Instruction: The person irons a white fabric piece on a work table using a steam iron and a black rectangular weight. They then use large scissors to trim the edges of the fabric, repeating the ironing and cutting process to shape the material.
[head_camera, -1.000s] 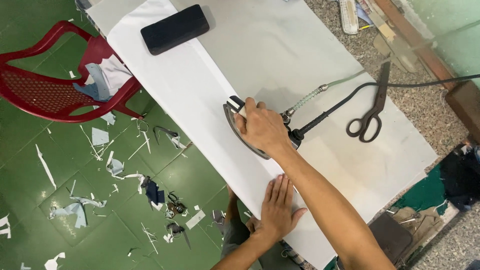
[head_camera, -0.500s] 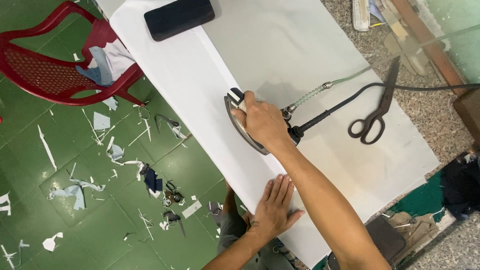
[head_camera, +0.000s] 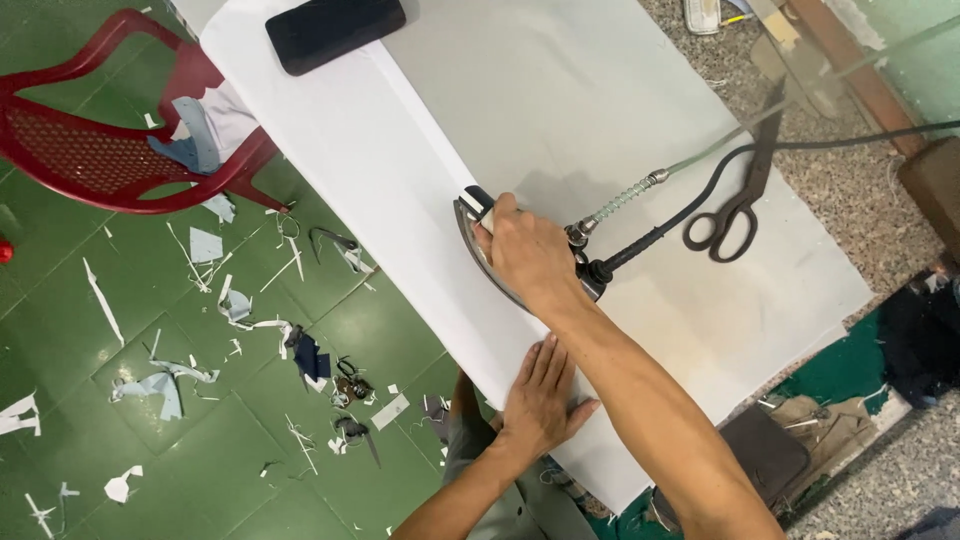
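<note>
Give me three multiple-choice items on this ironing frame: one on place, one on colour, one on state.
1. Where do the scissors lie?
A. on the floor
B. on the grey cloth, beyond the iron's cord
C. on the chair

2. What colour is the plastic chair?
A. red
B. blue
C. white

3. How is the left hand placed?
A. gripping the iron
B. lifted off the table
C. flat on the white fabric

Answers:
1 B: the scissors rest on the grey cloth past the cord.
2 A: the chair is red.
3 C: the left hand lies palm down on the white fabric, while the right hand grips the iron.
</note>
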